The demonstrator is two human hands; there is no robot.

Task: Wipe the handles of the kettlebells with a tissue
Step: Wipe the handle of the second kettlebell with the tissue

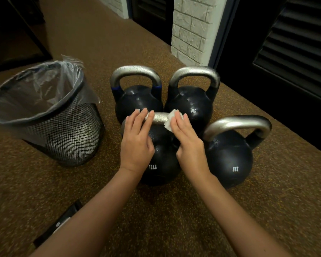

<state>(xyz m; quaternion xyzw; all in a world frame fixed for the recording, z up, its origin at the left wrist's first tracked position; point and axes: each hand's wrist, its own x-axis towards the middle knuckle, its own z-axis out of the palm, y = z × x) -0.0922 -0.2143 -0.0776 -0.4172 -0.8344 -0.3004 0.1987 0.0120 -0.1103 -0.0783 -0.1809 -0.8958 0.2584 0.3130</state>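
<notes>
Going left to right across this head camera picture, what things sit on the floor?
Mesh waste bin → 12KG kettlebell under both hands → front 8KG kettlebell. The two rear kettlebells overlap these, so I leave them out.

White "12KG" stands on the front of the near-left kettlebell (159, 158); white "8KG" on the near-right kettlebell (230, 158). "8KG" also on the far-right kettlebell (190, 104). The far-left kettlebell (137, 101) carries a white weight mark ending in "KG", its digits partly hidden behind fingertips of the left hand (136, 140) and not readable.
</notes>
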